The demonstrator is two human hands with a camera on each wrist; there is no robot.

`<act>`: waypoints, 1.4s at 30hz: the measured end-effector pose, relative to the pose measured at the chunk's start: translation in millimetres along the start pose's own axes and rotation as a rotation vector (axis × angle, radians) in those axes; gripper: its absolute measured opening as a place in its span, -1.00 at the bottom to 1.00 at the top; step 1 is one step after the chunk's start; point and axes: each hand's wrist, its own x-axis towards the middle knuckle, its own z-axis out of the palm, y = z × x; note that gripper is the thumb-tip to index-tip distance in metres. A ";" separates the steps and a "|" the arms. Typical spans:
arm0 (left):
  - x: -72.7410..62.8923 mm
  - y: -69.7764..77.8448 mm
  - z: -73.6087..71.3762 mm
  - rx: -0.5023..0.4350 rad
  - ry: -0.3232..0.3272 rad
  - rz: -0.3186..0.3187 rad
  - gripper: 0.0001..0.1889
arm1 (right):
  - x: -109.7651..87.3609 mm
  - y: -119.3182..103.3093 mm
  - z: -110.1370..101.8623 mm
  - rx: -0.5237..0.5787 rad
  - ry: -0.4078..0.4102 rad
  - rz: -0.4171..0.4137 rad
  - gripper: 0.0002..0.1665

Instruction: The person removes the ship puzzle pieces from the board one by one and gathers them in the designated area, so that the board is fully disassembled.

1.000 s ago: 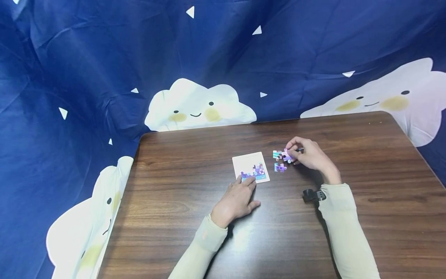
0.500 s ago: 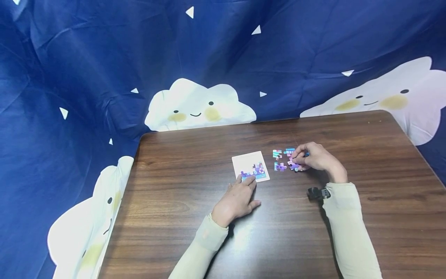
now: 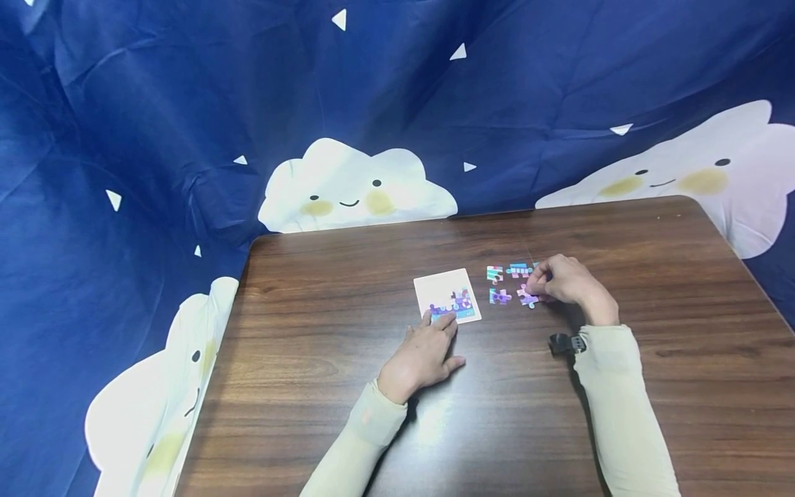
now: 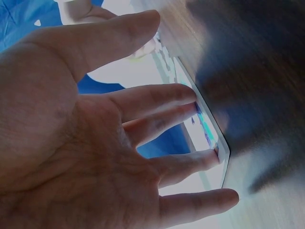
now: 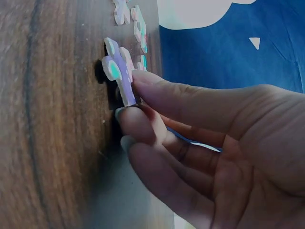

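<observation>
My right hand (image 3: 568,283) pinches a purple and pink jigsaw piece (image 3: 528,297) between thumb and fingertips. In the right wrist view that jigsaw piece (image 5: 116,71) is tilted, its near edge slightly off the wood with a shadow beneath. A white square puzzle board (image 3: 439,285) lies left of the loose pieces, with joined purple and blue pieces (image 3: 453,308) along its lower part. My left hand (image 3: 422,359) has its fingers extended, fingertips resting on the board's near edge; the thumb is spread away from it.
Loose on the table (image 3: 298,359) lie a striped piece (image 3: 495,274), a purple piece (image 3: 499,297) and a blue-topped piece (image 3: 519,270). Another blue bit (image 3: 536,264) is mostly hidden behind my right hand. A blue cloth (image 3: 397,83) with clouds hangs behind the table.
My right hand has moved right and a little nearer, leaving the blue-topped piece beside the striped one, and now holds the purple and pink piece. My left hand has stayed put.
</observation>
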 end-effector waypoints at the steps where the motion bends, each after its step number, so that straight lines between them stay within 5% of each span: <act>1: -0.1 0.0 -0.4 -0.002 -0.001 -0.001 -0.27 | 0.5 0.9 -0.2 -0.003 0.006 -0.006 -0.90; 10: -0.1 -0.3 -2.1 -0.007 -0.010 -0.006 -0.27 | 1.2 2.4 -3.2 0.033 0.045 -0.034 -0.81; 19: -0.3 -1.2 0.7 -0.004 -0.012 -0.007 -0.26 | 4.5 -14.5 8.4 0.021 0.203 -0.185 -0.80; 32: -0.5 -2.3 2.6 0.025 0.006 0.016 -0.27 | 19.7 -54.5 54.3 0.040 0.123 -0.299 -0.80; 42: 2.7 -3.7 1.2 0.042 0.010 0.024 -0.29 | 22.2 -66.9 66.0 0.026 0.121 -0.348 -0.77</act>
